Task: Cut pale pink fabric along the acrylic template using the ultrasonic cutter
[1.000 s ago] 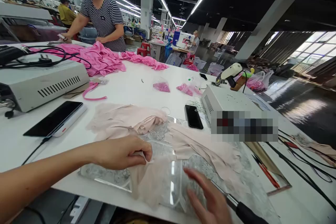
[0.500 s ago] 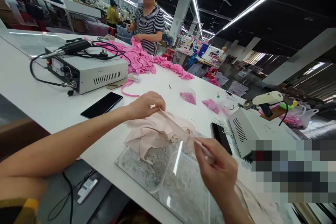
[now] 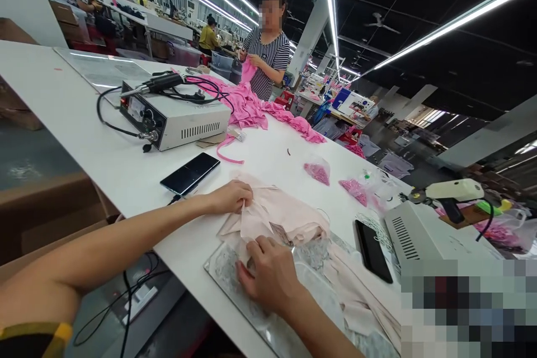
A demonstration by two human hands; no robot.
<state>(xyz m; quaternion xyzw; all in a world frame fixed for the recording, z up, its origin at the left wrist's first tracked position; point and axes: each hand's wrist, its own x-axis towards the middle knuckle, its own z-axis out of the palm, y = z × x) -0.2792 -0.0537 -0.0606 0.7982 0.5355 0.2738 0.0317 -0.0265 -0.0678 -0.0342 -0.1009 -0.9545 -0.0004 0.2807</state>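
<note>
1. Fluorescent tubes lit a long workroom, where a white table (image 3: 268, 170) bore a clear plate (image 3: 222, 268), a pale fabric pile (image 3: 293, 212) and a dark phone (image 3: 191, 172).
2. Across it, a co-worker in a striped top (image 3: 272, 59) held up part of a bright pink heap (image 3: 247, 106), higher than half a second earlier.
3. Pinched by its far end, the pale pink piece (image 3: 254, 224) was in the left hand (image 3: 235, 197), thumb against curled fingers, just beside the pile's left part.
4. The right hand (image 3: 271, 271) had come much closer to the left; half a second before, the two had drawn a strip out between them, well apart.
5. Its thumb and fingers were bent around the piece's near end (the knuckles hid most of it), so how tightly they pressed could not be told.
6. That piece's long axis ran from the left hand toward the wearer, nearly straight down the view; the earlier strip had slanted farther to the right.
7. Its near end lay above the plate's left part.
</note>
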